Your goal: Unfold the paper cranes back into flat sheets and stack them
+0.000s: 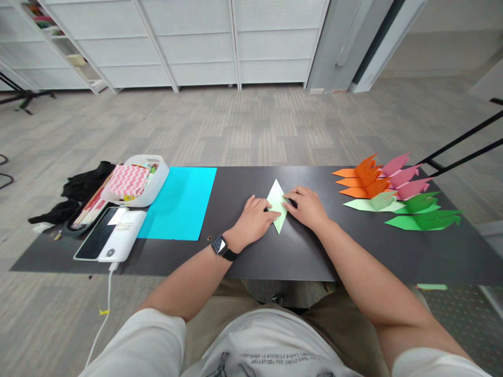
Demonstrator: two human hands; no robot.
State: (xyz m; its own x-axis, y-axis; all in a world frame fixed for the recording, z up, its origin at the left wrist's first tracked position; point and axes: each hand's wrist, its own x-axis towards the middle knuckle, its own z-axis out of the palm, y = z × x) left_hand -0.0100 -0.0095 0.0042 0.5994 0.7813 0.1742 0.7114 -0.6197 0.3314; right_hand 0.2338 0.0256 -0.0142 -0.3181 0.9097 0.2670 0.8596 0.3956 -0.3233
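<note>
A pale green sheet of origami paper (pixel 277 201), folded into a narrow diamond, lies on the dark table in front of me. My left hand (pixel 256 213) is on its left side, thumb and fingers closed at the edge and lower part. From the other side, my right hand (pixel 304 205) grips the right edge, its fingers bent and the thumb tucked close. Parts of the paper's edges are hidden under my fingertips. A watch (pixel 220 245) is on my left wrist.
Folded paper birds in orange (pixel 363 178), pink (pixel 404 178) and green (pixel 424 219) stand to the right. Leftward are blue paper (pixel 183 204), a white basket (pixel 157 183), a phone (pixel 100 234), a cabled white power bank (pixel 122 235) and black cloth (pixel 84 183).
</note>
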